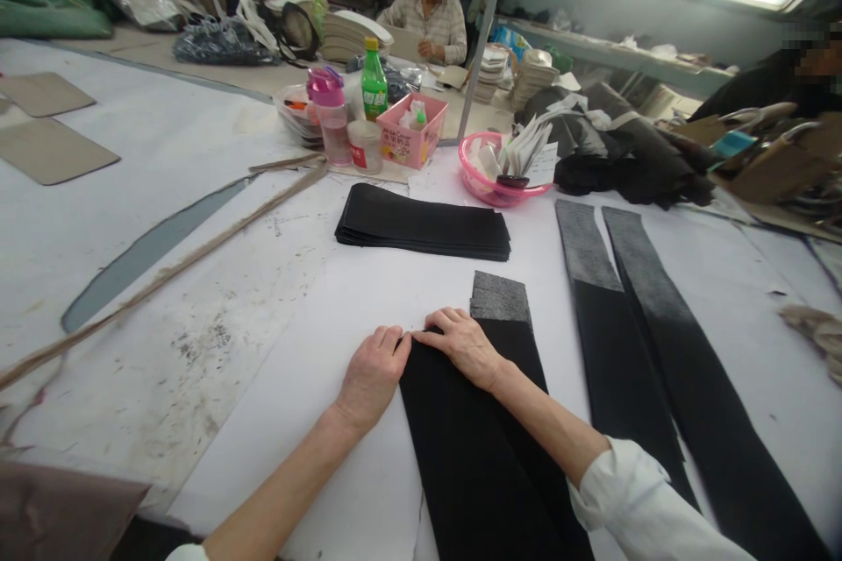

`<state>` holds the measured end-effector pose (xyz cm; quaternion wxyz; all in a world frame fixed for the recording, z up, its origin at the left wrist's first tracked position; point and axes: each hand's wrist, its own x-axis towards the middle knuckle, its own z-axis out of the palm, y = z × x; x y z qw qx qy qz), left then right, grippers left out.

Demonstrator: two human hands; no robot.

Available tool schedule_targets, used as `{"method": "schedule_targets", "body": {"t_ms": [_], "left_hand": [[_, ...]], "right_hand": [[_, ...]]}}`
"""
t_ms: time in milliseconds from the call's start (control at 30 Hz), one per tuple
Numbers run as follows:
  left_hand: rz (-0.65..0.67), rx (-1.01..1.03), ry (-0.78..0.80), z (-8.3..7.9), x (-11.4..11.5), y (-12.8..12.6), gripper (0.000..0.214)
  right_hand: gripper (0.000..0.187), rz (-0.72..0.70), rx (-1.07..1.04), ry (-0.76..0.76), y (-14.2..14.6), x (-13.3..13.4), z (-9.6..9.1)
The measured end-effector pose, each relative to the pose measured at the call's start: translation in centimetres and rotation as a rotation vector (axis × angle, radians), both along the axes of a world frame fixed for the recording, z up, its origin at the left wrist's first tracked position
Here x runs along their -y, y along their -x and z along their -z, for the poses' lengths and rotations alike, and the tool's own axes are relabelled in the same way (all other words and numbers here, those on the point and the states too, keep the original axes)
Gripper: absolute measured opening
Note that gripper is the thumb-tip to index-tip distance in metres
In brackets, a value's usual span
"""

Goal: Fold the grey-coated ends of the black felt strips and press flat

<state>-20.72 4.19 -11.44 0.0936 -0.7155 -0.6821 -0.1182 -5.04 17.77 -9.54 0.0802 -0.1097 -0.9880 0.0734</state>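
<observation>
In the head view a black fabric strip (453,438) runs toward me along the white tabletop. My left hand (376,372) pinches its far left corner, fingers curled. Close beside it, my right hand (461,344) grips the far edge of the same strip, its thumb near the left fingertips. Partly under this strip lies another black strip with a grey, rough-looking end (500,296). Beyond the hands rests a stack of folded black fabric pieces (424,223).
Two more long black strips (631,359) with grey ends lie to the right. Behind are a pink basket (506,184) with papers, a pink box (414,136), a green bottle (374,83) and a pink-lidded cup (332,123). A person (431,17) sits at the back.
</observation>
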Motion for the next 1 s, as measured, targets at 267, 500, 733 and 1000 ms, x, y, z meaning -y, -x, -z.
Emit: {"method": "schedule_targets", "body": {"t_ms": [267, 500, 733, 1000], "left_hand": [[0.002, 0.052, -0.055, -0.03, 0.34, 0.6, 0.016], [0.066, -0.011, -0.017, 0.13, 0.49, 0.74, 0.024], [0.048, 0.016, -0.01, 0.05, 0.5, 0.81, 0.017], [0.065, -0.022, 0.008, -0.23, 0.62, 1.03, 0.018]], "right_hand": [[0.031, 0.007, -0.007, -0.012, -0.14, 0.12, 0.32], [0.028, 0.02, -0.035, -0.018, -0.14, 0.17, 0.45], [0.028, 0.027, -0.047, -0.029, -0.28, 0.11, 0.72], [0.028, 0.024, -0.061, -0.015, -0.32, 0.04, 0.89]]}}
